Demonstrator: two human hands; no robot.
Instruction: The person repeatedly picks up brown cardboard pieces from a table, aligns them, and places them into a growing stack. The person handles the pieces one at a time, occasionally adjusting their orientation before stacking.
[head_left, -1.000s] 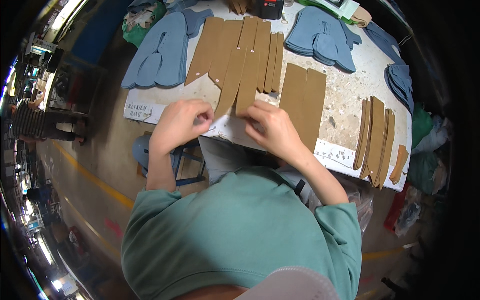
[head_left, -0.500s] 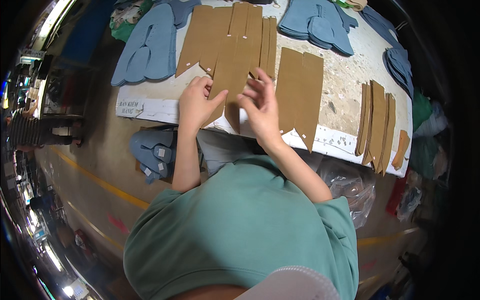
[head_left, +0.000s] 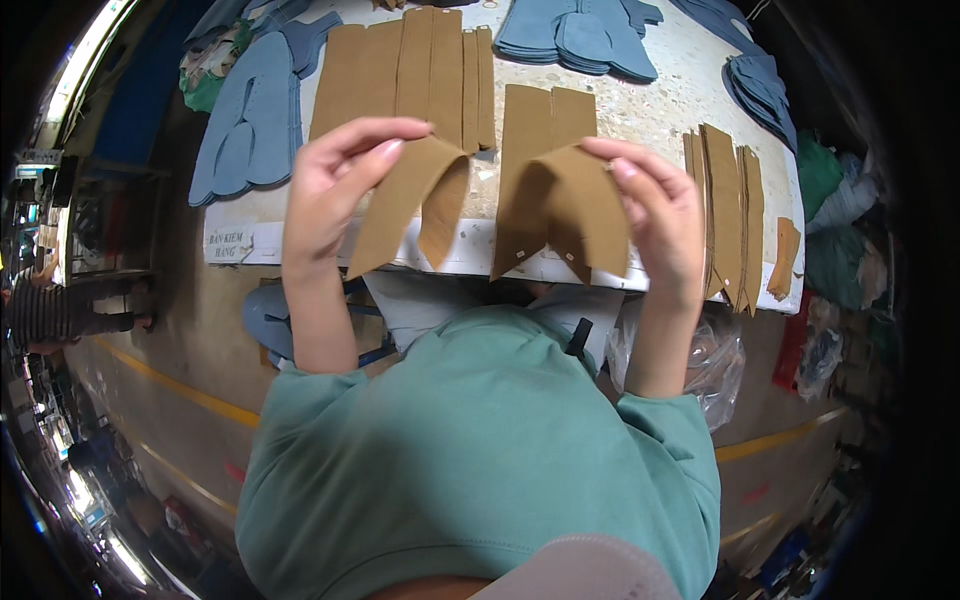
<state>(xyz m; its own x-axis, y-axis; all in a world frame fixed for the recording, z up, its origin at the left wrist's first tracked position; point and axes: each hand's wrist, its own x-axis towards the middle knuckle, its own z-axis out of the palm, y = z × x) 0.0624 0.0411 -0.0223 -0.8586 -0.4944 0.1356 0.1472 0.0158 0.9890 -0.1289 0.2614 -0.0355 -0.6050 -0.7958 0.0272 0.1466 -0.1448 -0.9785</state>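
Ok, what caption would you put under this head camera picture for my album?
Left hand and right hand each lift a brown cut piece above the table.

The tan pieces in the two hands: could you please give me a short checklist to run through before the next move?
1. Left hand has a firm hold on its tan piece: ok, pinched at the top edge between fingers and thumb.
2. Right hand has a firm hold on its tan piece: ok, held at the upper corner.
3. The two pieces are apart: ok, a clear gap shows between them.
4. Each hand holds a single layer: cannot tell; both pieces fold and hang.
5. Bare table to set them down: ok, between the tan stacks and the strips.
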